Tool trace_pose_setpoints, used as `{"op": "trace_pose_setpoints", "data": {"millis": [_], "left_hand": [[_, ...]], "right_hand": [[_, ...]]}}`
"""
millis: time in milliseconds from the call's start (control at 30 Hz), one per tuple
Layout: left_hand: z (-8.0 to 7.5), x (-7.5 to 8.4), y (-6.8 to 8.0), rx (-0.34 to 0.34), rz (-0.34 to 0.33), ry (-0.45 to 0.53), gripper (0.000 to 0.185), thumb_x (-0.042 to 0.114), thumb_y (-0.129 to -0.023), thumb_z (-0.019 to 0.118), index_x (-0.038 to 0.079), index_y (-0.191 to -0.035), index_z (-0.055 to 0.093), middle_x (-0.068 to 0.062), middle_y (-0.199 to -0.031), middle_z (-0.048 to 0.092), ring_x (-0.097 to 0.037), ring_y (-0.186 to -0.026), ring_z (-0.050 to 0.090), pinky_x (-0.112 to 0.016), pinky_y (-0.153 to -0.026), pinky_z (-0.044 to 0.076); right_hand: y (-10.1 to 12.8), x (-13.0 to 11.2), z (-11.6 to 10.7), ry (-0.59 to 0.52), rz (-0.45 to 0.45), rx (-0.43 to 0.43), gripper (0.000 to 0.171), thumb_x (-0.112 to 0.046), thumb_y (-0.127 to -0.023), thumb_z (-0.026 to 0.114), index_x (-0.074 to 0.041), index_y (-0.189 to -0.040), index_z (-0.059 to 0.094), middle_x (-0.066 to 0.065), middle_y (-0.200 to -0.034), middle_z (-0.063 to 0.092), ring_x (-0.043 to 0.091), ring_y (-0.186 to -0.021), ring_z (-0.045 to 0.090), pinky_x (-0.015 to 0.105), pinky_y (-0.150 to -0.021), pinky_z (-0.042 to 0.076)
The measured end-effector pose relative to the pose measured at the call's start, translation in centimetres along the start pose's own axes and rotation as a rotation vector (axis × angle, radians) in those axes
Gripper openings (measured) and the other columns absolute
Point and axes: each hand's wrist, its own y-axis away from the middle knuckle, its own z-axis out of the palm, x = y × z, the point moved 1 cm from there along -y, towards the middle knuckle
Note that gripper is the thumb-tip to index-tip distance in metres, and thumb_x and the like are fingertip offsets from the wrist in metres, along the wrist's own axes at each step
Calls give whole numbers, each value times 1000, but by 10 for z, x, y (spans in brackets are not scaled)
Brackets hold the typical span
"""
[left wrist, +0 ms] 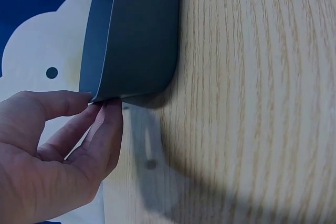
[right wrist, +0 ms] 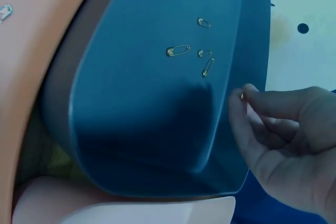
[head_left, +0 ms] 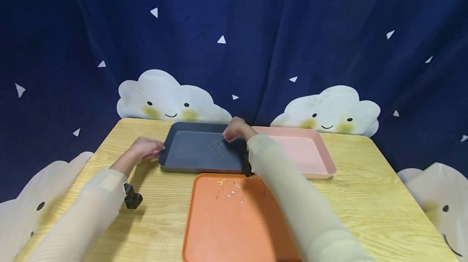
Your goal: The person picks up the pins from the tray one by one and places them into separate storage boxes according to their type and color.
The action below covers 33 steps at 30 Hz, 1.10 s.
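Observation:
My left hand [head_left: 145, 148] [left wrist: 63, 150] pinches the left end of the dark grey tray [head_left: 190, 168] [left wrist: 142, 35], thumb at the rim and fingers against the outer wall. Over the right part of that tray is my right hand [head_left: 235, 128] [right wrist: 289, 140]. Between its thumb and index finger shows a tiny gold bit of a safety pin [right wrist: 242, 96], mostly hidden by the fingertips. Several gold safety pins [right wrist: 178, 50] lie loose on the tray's floor, left of the right hand in the head view.
In front, an orange tray [head_left: 226, 229] carries several gold and silver safety pins [head_left: 237, 185] near its far edge. A pink tray [head_left: 325, 152] stands right of the dark one, partly behind my right sleeve. All rest on a wooden table [head_left: 365, 197] before a blue curtain [head_left: 234, 18].

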Motion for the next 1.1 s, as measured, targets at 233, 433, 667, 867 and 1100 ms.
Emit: {"op": "trace_pose_setpoints", "data": {"millis": [233, 433, 667, 867, 1100], "left_hand": [[-3, -4, -6, -37, 39, 64, 49, 6, -87, 60, -16, -129, 50, -30, -127, 58, -5, -79, 64, -24, -82, 60], [0, 1, 1, -4, 46, 31, 49, 5, -91, 53, -17, -133, 44, -24, -122, 60, 1, -75, 60, -21, -79, 60], [0, 0, 0, 4, 21, 14, 48, 6, -93, 52, -16, -135, 43, -28, -132, 54, 3, -74, 59, -18, -78, 60], [1, 2, 4, 2, 29, 16, 49, 5, -92, 52, -17, -134, 43, -33, -137, 49, 0, -78, 61, -21, -82, 60], [3, 2, 4, 10, 5, 11, 49, 6, -92, 52, -16, -134, 44, -30, -131, 54, 0, -76, 62, -20, -79, 60]], "right_hand": [[112, -49, 5, 229, 87, 142, 10, 3, -77, 67, -1, -85, 73, 2, -82, 73, 16, -70, 69, 29, -68, 62], [203, -86, 3, 148, 57, 146, 11, 6, -79, 66, 5, -88, 72, 16, -90, 75, 24, -82, 73, 31, -73, 63], [141, -45, -6, -47, -57, -11, 19, 1, -77, 71, -3, -96, 72, 9, -87, 74, 19, -79, 70, 34, -74, 63], [268, -76, 2, -137, -112, -21, 31, 0, -90, 61, 7, -120, 61, 12, -94, 72, 15, -77, 67, 40, -89, 60], [308, -49, 2, -265, -220, -129, 38, -1, -93, 57, 13, -128, 51, 15, -101, 70, 11, -75, 64, 32, -87, 61]]}}
